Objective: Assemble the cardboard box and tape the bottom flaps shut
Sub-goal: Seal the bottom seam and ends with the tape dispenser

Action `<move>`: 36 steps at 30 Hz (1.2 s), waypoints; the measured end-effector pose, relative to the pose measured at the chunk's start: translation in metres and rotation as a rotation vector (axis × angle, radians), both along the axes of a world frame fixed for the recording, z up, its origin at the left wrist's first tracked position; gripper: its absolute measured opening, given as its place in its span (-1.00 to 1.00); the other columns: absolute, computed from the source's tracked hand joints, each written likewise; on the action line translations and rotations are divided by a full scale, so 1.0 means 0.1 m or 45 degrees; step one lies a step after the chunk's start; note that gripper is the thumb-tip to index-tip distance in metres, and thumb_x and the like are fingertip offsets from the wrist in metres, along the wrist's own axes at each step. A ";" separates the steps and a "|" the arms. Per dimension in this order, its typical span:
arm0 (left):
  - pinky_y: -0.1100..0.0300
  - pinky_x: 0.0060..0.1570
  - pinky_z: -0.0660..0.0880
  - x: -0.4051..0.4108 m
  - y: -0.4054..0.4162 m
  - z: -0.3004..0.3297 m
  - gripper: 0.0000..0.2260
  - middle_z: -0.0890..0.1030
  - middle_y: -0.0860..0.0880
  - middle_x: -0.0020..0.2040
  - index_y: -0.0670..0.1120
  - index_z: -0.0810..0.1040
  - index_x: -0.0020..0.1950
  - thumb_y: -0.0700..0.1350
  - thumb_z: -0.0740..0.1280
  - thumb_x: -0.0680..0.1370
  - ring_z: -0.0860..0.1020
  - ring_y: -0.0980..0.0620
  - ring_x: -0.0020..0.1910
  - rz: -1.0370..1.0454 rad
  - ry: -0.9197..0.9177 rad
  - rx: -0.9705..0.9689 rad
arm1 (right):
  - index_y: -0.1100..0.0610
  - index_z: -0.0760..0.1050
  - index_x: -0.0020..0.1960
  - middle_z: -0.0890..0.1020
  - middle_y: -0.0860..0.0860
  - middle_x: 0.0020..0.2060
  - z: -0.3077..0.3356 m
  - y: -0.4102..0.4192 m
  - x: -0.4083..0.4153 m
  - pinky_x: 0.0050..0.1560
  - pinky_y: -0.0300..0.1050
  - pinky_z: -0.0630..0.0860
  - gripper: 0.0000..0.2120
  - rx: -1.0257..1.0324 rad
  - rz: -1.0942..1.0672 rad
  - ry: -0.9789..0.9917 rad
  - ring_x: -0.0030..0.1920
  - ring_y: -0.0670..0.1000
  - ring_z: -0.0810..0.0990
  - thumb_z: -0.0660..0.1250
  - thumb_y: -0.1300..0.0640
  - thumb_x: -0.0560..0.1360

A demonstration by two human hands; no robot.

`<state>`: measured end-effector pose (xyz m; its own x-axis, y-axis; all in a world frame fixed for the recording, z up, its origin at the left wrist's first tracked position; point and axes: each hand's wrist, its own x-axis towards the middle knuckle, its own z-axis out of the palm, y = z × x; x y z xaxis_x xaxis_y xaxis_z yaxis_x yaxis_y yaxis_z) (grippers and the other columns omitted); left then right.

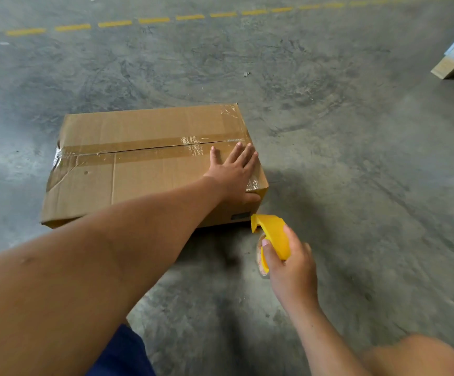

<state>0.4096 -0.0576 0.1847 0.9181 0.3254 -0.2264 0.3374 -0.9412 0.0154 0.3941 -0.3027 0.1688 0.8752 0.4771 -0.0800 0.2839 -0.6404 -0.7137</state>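
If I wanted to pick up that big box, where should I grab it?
Grip the box by its two short ends, one hand from each side. It lies flat and wide on the floor, too broad for one hand, and the left hand already presses its top.

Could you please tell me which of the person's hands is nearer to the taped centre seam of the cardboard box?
Left. The left hand lies flat on the cardboard box, fingertips at the seam. The right hand is off the box, over the floor, holding the yellow tape dispenser.

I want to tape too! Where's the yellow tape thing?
The yellow tape dispenser is in the right hand, low right of centre, beside the cardboard box corner.
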 end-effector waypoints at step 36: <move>-0.15 0.21 0.49 -2.37 1.31 0.23 0.03 -0.21 0.08 0.65 0.27 -0.19 0.61 0.69 0.03 0.26 0.33 -0.25 0.50 1.389 -0.188 -0.234 | 0.09 0.34 0.45 0.46 0.01 0.02 0.71 1.61 -0.47 -0.06 -0.24 0.49 -0.34 0.635 0.644 -0.343 -0.01 -0.14 0.43 0.27 -0.24 0.47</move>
